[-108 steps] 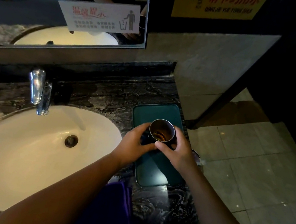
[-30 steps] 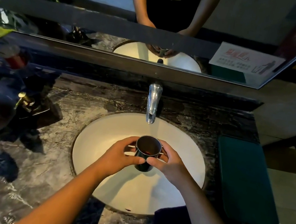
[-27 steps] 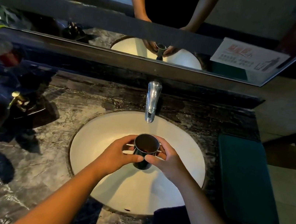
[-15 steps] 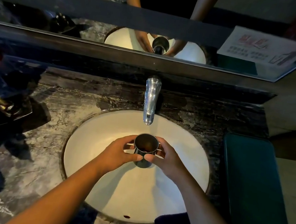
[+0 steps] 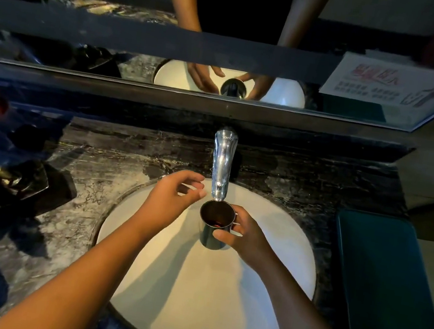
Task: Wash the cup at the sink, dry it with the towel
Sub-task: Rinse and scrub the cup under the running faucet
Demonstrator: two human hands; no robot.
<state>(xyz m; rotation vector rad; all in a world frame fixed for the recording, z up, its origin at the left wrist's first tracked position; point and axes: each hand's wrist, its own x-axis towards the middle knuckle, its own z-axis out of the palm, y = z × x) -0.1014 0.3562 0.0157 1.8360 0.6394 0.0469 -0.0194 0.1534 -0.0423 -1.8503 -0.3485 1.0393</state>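
The left hand (image 5: 173, 200) has come off the small dark metal cup with a side handle (image 5: 214, 225); half a second ago both hands clasped it, and now this hand floats at about ten o'clock from the cup, empty, fingers loosely spread and curled, its fingertips close beside the spout of the chrome faucet (image 5: 221, 165). The right hand (image 5: 243, 239) alone carries the cup, thumb pressed on the near wall and fingers wrapped round the far side by the handle.

That likely means washing proper is about to start: the freed hand seems headed for the tap or its sensor. No water stream is visible.

The cup hangs above the white oval basin (image 5: 262, 285), clear of its floor, rim directly under the spout at twelve o'clock. Its long axis stands nearly upright, mouth pointing up, handle toward three o'clock. A reddish residue shows at the bottom inside.

A teal rectangular mat (image 5: 389, 291) lies on the counter at three o'clock.
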